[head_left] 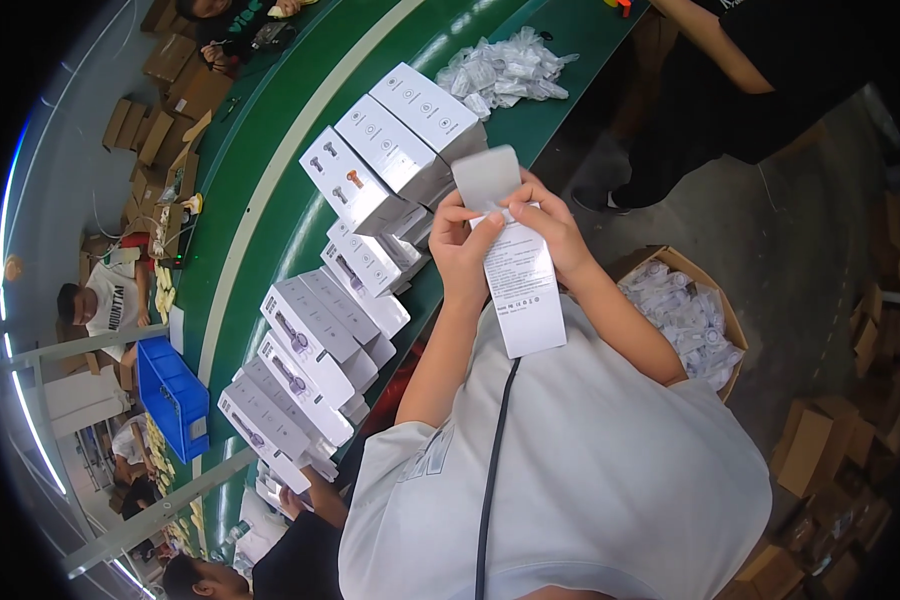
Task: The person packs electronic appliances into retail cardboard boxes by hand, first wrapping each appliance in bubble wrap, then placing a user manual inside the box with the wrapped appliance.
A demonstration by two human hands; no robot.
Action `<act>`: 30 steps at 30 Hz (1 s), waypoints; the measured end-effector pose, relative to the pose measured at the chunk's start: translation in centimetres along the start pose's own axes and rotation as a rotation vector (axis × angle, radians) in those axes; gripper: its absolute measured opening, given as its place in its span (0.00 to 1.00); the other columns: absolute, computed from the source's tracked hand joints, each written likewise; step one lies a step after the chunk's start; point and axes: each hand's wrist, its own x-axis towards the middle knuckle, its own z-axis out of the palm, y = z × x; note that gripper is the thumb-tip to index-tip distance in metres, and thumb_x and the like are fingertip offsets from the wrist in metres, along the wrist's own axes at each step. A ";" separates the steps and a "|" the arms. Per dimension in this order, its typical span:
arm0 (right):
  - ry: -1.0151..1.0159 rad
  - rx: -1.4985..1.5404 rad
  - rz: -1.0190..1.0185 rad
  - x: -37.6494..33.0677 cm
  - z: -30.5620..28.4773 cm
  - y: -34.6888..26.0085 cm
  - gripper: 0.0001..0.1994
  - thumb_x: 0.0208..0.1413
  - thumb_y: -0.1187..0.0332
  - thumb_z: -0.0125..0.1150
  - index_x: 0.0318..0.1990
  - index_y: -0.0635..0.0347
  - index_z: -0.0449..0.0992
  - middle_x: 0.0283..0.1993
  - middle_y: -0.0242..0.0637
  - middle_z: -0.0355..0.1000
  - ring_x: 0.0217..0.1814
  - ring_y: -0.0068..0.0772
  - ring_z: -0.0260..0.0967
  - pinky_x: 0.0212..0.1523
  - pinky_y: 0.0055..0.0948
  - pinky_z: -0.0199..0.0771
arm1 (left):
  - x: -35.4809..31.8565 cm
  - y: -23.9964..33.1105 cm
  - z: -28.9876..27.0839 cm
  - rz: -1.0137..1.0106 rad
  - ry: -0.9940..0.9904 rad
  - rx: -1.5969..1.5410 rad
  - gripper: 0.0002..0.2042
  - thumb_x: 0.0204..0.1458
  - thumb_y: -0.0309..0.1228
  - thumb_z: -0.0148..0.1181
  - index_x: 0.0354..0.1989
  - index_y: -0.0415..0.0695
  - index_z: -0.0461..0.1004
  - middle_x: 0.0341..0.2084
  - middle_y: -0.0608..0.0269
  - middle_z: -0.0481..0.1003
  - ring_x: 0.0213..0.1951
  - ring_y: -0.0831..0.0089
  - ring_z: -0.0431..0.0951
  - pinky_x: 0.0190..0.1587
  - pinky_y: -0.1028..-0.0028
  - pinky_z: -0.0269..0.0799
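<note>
Two hands, left hand [462, 252] and right hand [555, 232], pinch shut on a long white printed paper strip [523, 285] held above the green conveyor belt's [270, 215] near edge; seemingly light, limp, tear-prone, best gripped by its side edges

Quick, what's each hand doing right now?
Left hand: closed on the white box.
Right hand: closed on the same box.

White flat carton [515, 255], long & narrow w/ grey end flap open, held up over the green belt. Rows of white product boxes [370, 215] stacked along belt's near edge. Clear-bagged parts pile [505, 70] further up. Brown carton [685, 315] of bagged parts on floor, right. Blue crate [170, 395] left.
</note>
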 end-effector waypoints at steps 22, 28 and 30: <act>0.266 0.031 0.049 -2.2 -0.1 -3.8 0.05 0.51 0.76 0.54 0.37 0.62 0.70 0.33 0.32 0.70 0.34 0.17 0.66 0.35 0.19 0.67 | 2.7 1.2 2.4 -0.244 -0.386 0.388 0.07 0.48 0.27 0.60 0.32 0.39 0.69 0.29 0.66 0.71 0.31 0.82 0.70 0.32 0.82 0.65; 0.363 0.296 0.028 -3.1 0.1 -4.0 0.03 0.52 0.76 0.53 0.34 0.62 0.69 0.32 0.33 0.70 0.33 0.21 0.67 0.35 0.20 0.68 | 3.1 2.3 2.7 -0.376 -0.492 0.555 0.08 0.49 0.27 0.61 0.34 0.39 0.71 0.31 0.64 0.73 0.30 0.83 0.72 0.34 0.82 0.68; 0.357 0.300 0.014 -3.4 -0.1 -3.8 0.02 0.52 0.76 0.52 0.33 0.62 0.69 0.32 0.33 0.70 0.33 0.21 0.67 0.35 0.20 0.68 | 2.5 2.1 2.9 -0.364 -0.501 0.543 0.08 0.49 0.27 0.61 0.35 0.38 0.72 0.32 0.64 0.74 0.32 0.82 0.72 0.35 0.81 0.68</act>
